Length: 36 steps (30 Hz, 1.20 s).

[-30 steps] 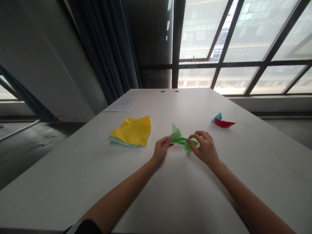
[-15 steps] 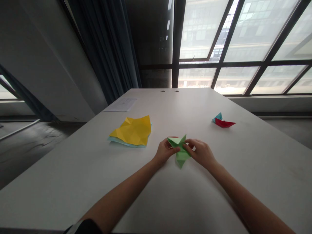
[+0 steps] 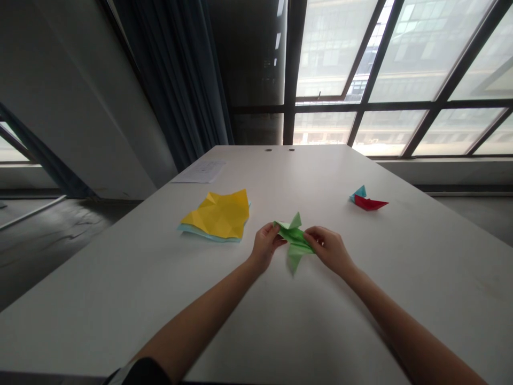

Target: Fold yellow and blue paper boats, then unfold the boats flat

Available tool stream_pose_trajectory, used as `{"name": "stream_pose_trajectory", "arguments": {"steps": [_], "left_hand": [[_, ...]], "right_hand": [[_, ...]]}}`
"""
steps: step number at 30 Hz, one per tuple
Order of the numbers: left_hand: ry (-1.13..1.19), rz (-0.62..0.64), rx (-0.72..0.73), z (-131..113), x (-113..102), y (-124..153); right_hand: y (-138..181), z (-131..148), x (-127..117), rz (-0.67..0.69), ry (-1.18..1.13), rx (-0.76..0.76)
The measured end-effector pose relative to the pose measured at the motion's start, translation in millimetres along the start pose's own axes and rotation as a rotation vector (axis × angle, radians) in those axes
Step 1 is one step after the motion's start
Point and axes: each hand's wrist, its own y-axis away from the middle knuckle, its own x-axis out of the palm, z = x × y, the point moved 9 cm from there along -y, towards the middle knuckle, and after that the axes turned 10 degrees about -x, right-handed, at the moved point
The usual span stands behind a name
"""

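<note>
Between my hands is a green folded paper (image 3: 295,239), with pointed flaps sticking out at its far and near sides and a creased middle. My left hand (image 3: 265,245) pinches its left end between thumb and fingers. At the right end, my right hand (image 3: 326,245) grips the paper the same way. The fingertips behind the paper are partly hidden.
On the white table (image 3: 240,315), creased yellow paper (image 3: 222,215) lies over light blue paper (image 3: 208,233) to the left. A red and blue folded paper boat (image 3: 368,203) sits at the right. Farther back left is a printed sheet (image 3: 199,172).
My left hand has shifted slightly left, to the paper's left end. The green paper has been spread wider and turned a little, showing its creased middle. The other papers stay put.
</note>
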Motion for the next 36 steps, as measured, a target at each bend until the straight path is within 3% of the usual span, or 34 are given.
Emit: {"name": "stream_pose_trajectory", "arguments": {"steps": [10,17,21,28,36], "left_hand": [[-0.241,-0.056,0.104,-1,-3,1],[-0.336,-0.041,0.093,1,2,4],[-0.384,0.000,0.074,2,6,5],[-0.343,0.091,0.051,3,16,8],[-0.212,0.002,0.019,7,5,3]], "right_hand": [[2,8,4,0.069,0.040,-0.081],[1,1,3,0.000,-0.074,0.115],[2,-7,9,0.052,-0.176,0.178],[4,-14,16,0.068,-0.258,0.165],[3,-5,13,0.082,-0.133,0.117]]}}
